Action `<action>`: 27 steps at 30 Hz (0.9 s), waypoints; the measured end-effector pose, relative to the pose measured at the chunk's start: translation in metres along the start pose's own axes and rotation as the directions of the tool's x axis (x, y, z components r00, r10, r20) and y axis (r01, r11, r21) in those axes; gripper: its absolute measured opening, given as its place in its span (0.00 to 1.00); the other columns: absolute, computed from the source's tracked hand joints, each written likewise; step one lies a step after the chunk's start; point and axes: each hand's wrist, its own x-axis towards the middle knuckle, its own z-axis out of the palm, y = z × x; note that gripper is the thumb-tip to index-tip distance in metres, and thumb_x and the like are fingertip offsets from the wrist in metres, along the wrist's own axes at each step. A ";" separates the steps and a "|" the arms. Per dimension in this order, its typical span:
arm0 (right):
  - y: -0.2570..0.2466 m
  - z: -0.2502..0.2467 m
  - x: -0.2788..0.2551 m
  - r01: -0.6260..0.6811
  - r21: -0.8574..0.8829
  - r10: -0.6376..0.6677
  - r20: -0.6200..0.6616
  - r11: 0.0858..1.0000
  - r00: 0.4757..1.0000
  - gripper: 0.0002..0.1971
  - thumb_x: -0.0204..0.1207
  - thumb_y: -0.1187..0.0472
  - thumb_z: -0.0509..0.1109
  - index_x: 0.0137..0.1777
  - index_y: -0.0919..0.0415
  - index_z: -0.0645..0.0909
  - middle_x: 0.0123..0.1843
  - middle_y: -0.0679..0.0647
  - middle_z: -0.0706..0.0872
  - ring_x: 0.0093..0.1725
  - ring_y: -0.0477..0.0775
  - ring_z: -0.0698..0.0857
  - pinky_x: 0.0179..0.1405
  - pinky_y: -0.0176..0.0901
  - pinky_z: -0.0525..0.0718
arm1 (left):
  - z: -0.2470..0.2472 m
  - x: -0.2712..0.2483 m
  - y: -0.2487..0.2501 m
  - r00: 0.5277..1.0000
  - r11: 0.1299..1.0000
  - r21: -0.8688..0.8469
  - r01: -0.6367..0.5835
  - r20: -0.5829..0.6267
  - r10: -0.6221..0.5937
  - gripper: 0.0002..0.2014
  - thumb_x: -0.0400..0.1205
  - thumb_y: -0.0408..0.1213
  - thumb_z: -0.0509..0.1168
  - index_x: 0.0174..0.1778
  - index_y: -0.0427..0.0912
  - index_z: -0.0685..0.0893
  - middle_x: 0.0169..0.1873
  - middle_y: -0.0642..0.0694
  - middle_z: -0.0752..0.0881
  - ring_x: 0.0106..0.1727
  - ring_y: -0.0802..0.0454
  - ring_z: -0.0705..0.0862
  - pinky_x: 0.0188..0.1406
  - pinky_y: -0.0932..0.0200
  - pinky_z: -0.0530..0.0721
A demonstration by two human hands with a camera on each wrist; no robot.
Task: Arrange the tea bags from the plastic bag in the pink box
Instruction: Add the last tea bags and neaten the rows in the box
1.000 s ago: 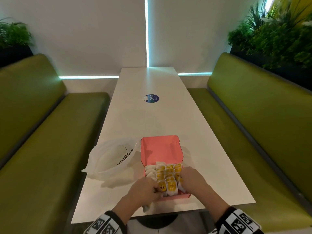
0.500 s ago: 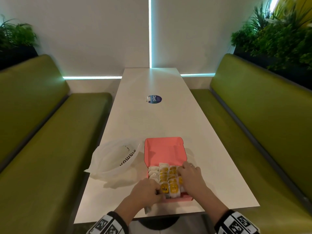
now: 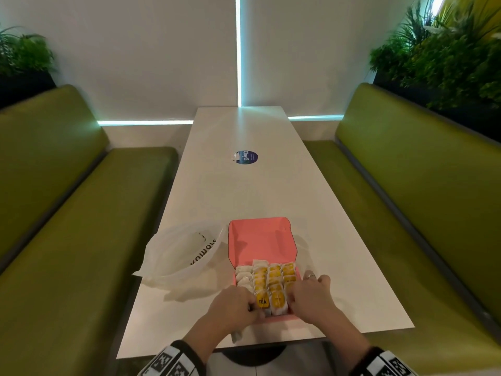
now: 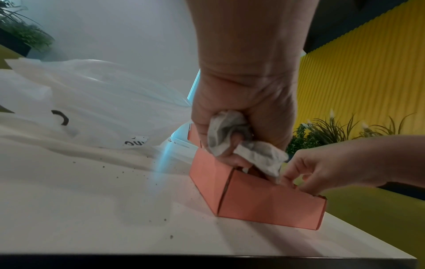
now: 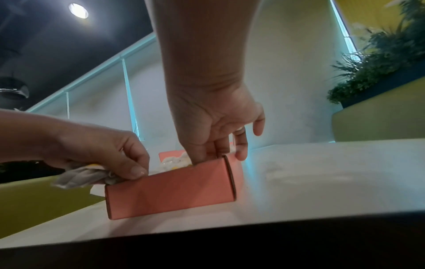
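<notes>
The pink box (image 3: 280, 318) sits near the table's front edge with its lid (image 3: 260, 240) standing open. Rows of white tea bags with yellow labels (image 3: 273, 280) fill it. My left hand (image 3: 253, 308) is at the box's near left corner and grips a crumpled bunch of tea bags (image 4: 260, 154), its thumb against the front wall (image 5: 172, 189). My right hand (image 3: 294, 295) is at the near right corner, its straight fingers (image 5: 207, 151) reaching down into the box onto the bags, with one finger outside the right wall. The white plastic bag (image 3: 181, 253) lies slack to the left of the box.
The long white table (image 3: 244, 191) carries a round blue sticker (image 3: 246, 157) farther out and dark crumbs (image 4: 119, 174) near the box. Green benches (image 3: 67, 240) run along both sides, with plants (image 3: 447, 55) behind them. The table's front edge lies just below my wrists.
My right hand has drawn back along the right column of bags to the near right corner. The left hand has stayed at the near left corner with its bunch.
</notes>
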 end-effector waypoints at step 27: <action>0.003 -0.007 0.001 0.021 0.009 -0.022 0.047 1.000 0.999 0.15 0.80 0.55 0.54 0.57 0.53 0.81 0.59 0.55 0.82 0.68 0.57 0.70 0.59 0.54 0.66 | -0.005 -0.003 0.001 0.999 0.999 -0.015 -0.048 0.003 0.048 0.14 0.80 0.52 0.64 0.51 0.48 0.88 0.48 0.48 0.89 0.49 0.53 0.83 0.42 0.66 0.73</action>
